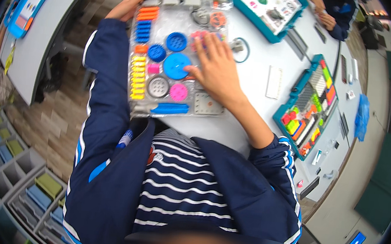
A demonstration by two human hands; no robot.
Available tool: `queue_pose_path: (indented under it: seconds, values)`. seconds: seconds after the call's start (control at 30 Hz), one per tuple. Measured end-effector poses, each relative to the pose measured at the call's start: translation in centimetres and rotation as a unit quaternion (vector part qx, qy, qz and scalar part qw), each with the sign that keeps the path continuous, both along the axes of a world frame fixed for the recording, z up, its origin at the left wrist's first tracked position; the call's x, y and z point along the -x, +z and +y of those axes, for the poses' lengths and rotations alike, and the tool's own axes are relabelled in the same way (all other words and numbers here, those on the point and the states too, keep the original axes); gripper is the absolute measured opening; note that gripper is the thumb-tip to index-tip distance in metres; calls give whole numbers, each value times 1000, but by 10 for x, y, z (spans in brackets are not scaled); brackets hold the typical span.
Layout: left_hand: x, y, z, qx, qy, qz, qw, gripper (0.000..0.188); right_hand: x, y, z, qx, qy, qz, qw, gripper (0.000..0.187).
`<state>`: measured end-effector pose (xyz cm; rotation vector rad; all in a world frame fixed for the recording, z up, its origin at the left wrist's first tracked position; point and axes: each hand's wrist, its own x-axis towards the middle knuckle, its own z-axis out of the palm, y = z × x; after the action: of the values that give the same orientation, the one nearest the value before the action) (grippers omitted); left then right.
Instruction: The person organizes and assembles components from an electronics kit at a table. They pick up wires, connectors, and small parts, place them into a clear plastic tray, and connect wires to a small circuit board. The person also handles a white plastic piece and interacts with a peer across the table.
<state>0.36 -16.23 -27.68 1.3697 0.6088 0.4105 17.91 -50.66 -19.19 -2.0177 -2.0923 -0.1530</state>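
A clear plastic parts tray (175,19) lies in front of me, with coloured building-kit pieces sorted in its compartments. My left hand (127,5) grips its far left edge, fingers curled around the rim. Over the right half of the tray, my right hand (219,70) lies flat with fingers spread, holding nothing I can see. Its fingertips cover part of some pink pieces (197,40), and the thumb reaches the large blue wheel (176,66). Smaller blue wheels (176,41), yellow pieces (138,79), a grey wheel (158,86) and a pink gear (178,92) sit around it.
A teal case lid (272,33) lies beyond the tray. To the right stands an open teal case (281,112) of coloured blocks. A dark ring (246,51) and a white strip (274,82) rest on the table between. Another person's hands (327,19) are at the far right.
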Motion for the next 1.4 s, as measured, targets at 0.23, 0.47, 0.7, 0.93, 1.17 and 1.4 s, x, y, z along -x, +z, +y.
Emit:
queue_pose_path:
  seconds: [0.23, 0.47, 0.7, 0.93, 1.17, 1.4]
  values:
    - [-1, 7, -18, -65, 13, -4, 998, 54, 10, 3, 1, -13, -15, -15, 1000, 67]
    - [-5, 15, -21, -45, 28, -6, 999, 58, -35, 20, 2, -80, -37, 228, 970, 40]
    - [-5, 12, -21, -37, 34, -13, 999, 60, -90, 3, -11, -35, -126, 277, 952, 40]
    - [-2, 14, -16, -27, 24, 4, 999, 52, -88, -12, -5, -78, -152, 285, 943, 32]
    - [-5, 12, -16, 115, 14, -88, 989, 31, -60, 48, 23, -184, 25, 493, 850, 51]
    - [-3, 16, -18, -24, 18, 2, 1000, 52, -14, 34, 101, -141, 160, 288, 934, 71]
